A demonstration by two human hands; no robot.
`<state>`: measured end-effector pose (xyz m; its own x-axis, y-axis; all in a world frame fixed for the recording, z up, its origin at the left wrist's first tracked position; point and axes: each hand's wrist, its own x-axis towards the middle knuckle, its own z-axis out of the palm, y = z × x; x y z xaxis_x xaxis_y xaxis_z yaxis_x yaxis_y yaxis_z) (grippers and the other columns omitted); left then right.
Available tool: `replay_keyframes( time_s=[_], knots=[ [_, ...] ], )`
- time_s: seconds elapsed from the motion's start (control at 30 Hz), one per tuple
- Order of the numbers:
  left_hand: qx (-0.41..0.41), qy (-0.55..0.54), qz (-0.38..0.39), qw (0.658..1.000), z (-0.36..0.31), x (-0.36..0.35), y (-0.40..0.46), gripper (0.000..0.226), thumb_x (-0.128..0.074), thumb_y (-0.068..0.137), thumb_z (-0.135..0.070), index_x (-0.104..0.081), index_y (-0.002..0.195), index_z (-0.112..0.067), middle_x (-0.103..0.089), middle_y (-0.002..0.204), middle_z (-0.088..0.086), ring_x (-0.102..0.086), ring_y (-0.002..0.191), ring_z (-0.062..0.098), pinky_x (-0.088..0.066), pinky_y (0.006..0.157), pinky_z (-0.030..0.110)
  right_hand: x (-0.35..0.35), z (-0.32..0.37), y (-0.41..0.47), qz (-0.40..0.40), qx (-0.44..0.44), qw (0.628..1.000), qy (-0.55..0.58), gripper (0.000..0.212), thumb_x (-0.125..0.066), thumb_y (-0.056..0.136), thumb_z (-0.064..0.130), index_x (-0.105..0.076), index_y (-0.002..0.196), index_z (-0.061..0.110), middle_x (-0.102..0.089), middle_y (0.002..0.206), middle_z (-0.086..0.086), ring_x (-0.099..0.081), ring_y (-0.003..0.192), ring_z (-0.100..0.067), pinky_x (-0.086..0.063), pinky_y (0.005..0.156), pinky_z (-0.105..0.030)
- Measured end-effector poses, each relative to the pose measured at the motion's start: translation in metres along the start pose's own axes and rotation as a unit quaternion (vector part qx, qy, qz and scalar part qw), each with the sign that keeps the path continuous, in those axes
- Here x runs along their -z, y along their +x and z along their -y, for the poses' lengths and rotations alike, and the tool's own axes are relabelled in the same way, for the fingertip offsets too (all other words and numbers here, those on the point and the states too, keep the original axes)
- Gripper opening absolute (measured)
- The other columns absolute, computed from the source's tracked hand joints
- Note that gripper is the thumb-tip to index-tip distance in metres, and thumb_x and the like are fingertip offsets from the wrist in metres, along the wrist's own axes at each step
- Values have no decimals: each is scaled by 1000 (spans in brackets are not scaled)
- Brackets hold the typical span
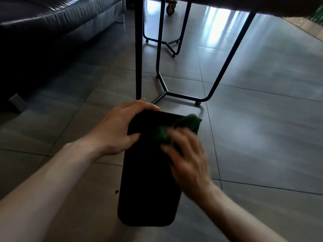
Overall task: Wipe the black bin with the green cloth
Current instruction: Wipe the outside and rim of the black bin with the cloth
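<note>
The black bin [148,186] lies on its side on the tiled floor, in the lower middle of the head view, its long flat side facing up. My left hand [118,126] grips the bin's far left corner, fingers over the edge and thumb on the top face. My right hand [187,156], blurred by motion, presses the green cloth [181,125] against the bin's upper face near its far right corner. Part of the cloth sticks out beyond my fingers.
Black metal table legs [139,49] and a bent-tube frame [185,96] stand just beyond the bin. A dark sofa [52,28] fills the upper left. A small dark speck [116,191] lies on the floor left of the bin. Grey tiles [262,119] stretch to the right.
</note>
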<state>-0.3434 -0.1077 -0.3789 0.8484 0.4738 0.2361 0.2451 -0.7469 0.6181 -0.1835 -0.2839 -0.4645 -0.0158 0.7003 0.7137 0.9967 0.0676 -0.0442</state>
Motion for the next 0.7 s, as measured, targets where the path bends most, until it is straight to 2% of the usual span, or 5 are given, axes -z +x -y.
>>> replay_keyframes(
  time_s=[0.2, 0.4, 0.47, 0.63, 0.7],
  knots=[
    [10, -5, 3, 1000, 1, -1, -3, 78, -84, 73, -11, -49, 134, -45, -50, 146, -17, -28, 147, -5, -27, 119, 27, 12, 28, -90, 158, 196, 967, 30, 7, -61, 104, 17, -65, 105, 21, -68, 135, -6, -62, 127, -32, -50, 106, -44],
    [-9, 5, 0, 1000, -3, -1, -3, 77, -85, 71, -9, -51, 132, -44, -51, 141, -21, -31, 145, -5, -23, 113, 13, 18, -17, 29, -27, -45, 998, 18, 16, -71, 95, 12, -71, 110, 11, -61, 137, -17, -55, 126, -42, -51, 101, -52],
    [-13, 4, -3, 1000, -4, -1, -3, 77, -85, 71, -9, -52, 132, -42, -52, 140, -22, -32, 145, -3, -24, 114, 15, 14, -19, 38, -38, -77, 996, -2, 18, -73, 94, 12, -74, 112, 8, -63, 136, -19, -53, 127, -41, -50, 103, -51],
    [-2, 30, -11, 999, 5, 5, -6, 78, -85, 71, -10, -51, 132, -44, -52, 138, -25, -31, 144, -5, -18, 108, 0, 4, 19, -55, 69, 70, 995, 36, 12, -66, 100, 16, -66, 112, 18, -61, 142, -12, -52, 133, -37, -48, 109, -50],
    [-2, 27, -11, 1000, 4, 4, -7, 78, -86, 71, -11, -51, 132, -44, -53, 139, -24, -31, 144, -6, -21, 111, 6, 8, 32, -85, 103, 127, 985, 47, 8, -63, 100, 17, -65, 107, 21, -65, 138, -7, -54, 131, -33, -44, 116, -46]
  ],
)
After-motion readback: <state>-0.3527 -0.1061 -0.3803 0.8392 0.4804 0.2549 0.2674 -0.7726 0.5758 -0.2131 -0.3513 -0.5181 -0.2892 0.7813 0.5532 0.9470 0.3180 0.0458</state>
